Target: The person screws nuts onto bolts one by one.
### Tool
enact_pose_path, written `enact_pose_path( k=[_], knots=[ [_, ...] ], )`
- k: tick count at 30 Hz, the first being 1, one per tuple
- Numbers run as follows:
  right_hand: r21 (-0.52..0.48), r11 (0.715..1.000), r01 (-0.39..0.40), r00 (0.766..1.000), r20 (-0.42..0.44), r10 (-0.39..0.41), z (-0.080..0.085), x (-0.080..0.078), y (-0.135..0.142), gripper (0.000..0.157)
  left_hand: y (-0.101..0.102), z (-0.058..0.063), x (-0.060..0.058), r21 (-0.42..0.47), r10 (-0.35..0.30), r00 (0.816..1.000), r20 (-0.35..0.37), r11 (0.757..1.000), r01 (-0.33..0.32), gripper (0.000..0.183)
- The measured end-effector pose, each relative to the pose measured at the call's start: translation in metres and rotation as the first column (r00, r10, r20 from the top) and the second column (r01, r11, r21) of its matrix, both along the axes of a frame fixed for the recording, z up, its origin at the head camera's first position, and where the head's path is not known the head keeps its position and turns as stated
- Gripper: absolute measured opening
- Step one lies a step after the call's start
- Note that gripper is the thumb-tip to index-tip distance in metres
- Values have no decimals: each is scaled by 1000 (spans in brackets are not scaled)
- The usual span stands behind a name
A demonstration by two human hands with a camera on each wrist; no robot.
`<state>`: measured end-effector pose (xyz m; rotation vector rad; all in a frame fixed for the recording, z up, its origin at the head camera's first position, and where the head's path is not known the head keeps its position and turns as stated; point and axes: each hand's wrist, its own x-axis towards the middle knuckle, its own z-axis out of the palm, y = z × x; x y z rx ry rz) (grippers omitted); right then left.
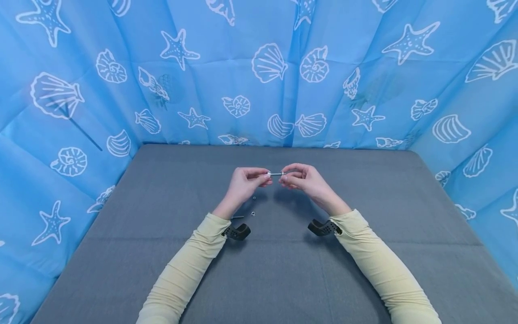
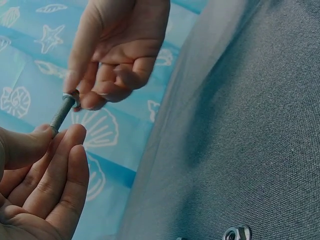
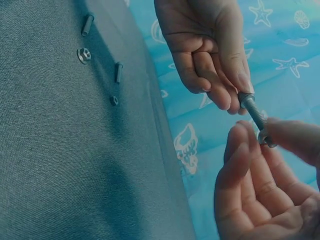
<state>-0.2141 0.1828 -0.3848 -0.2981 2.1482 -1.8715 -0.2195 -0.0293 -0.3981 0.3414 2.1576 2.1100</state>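
Note:
Both hands meet over the table at a threaded metal bolt (image 1: 276,174), held roughly level between them in the head view. My left hand (image 1: 246,183) pinches the bolt's head end between thumb and fingers. At the other end, my right hand (image 1: 304,181) pinches a nut (image 3: 262,137) that sits around the thread near the tip. Bare thread of the bolt (image 2: 61,114) shows between the two hands in the left wrist view. Fingertips cover part of the bolt's head and of the nut.
On the grey table (image 1: 275,279) below lie a flanged nut (image 3: 84,55), a smaller nut (image 3: 114,100) and two short bolts, one (image 3: 88,24) farther off and one (image 3: 118,72) nearer the small nut. A blue shell-patterned curtain (image 1: 243,76) surrounds the table's back and sides.

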Motion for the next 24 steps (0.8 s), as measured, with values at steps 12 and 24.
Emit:
enact_pose_path(
  k=[12,24],
  knots=[
    [-37,999,2,1000,-21,-3,-1,0,3,34,1,-2,0,11,11,1000,1,1000,-11,18],
    [-4,1000,-9,1000,-7,9,-1,-1,2,38,2,-2,-1,4,7,1000,-7,1000,-7,19]
  ],
)
